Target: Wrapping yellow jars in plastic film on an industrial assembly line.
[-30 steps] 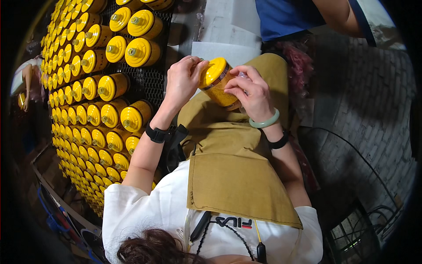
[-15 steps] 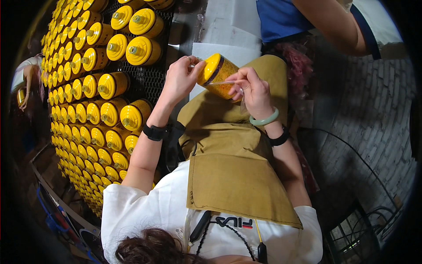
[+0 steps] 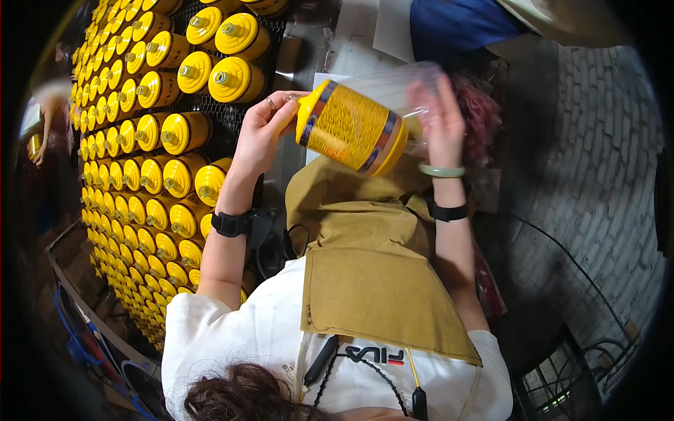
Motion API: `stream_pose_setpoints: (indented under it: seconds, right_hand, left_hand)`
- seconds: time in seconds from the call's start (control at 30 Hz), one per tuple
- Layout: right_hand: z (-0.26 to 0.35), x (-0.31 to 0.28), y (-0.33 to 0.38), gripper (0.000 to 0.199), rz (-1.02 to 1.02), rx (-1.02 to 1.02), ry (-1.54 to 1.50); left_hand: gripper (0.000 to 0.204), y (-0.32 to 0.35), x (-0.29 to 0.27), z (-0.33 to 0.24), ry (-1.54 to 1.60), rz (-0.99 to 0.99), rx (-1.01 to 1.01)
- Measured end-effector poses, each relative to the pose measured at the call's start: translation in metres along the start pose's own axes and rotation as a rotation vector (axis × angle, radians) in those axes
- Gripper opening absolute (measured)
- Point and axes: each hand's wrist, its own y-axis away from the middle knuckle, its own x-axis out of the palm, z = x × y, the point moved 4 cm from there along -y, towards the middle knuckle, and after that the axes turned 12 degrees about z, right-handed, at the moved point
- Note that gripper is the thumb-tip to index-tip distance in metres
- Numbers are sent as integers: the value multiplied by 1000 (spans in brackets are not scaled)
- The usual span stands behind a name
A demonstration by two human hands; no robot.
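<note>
Rows of yellow bottles (image 3: pixel 151 140) lie at my left. My left hand (image 3: pixel 261 133) clasps the capped end of a yellow bottle (image 3: pixel 351 128) lying sideways above my tan apron (image 3: pixel 372 281). My right hand (image 3: pixel 437 116) pinches clear plastic film (image 3: pixel 393 84) against its base.

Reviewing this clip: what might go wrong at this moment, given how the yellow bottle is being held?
The yellow bottle lies tilted in mid-air, gripped only at its top end by the left hand, so it might slip. The right hand is blurred with clear plastic wrap around it; the film might snag. A dropped bottle might hit the rows of yellow bottles beside it.
</note>
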Motion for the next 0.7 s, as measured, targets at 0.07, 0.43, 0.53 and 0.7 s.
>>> stream_pose_setpoints:
  seconds: [0.07,0.43,0.53,0.7]
  right_hand:
    - [49,28,-10,54,6,-37,-231]
    - [67,-10,32,33,-180,296,211]
    - [49,-16,34,22,-195,254,589]
    - [34,-11,27,28,-176,139,748]
  left_hand:
    - [29,9,-7,3,-68,-56,-13]
    - [13,96,-82,-7,-971,-681,67]
    - [12,109,-93,-8,-1066,-743,38]
    - [11,107,-108,13,-1177,-789,170]
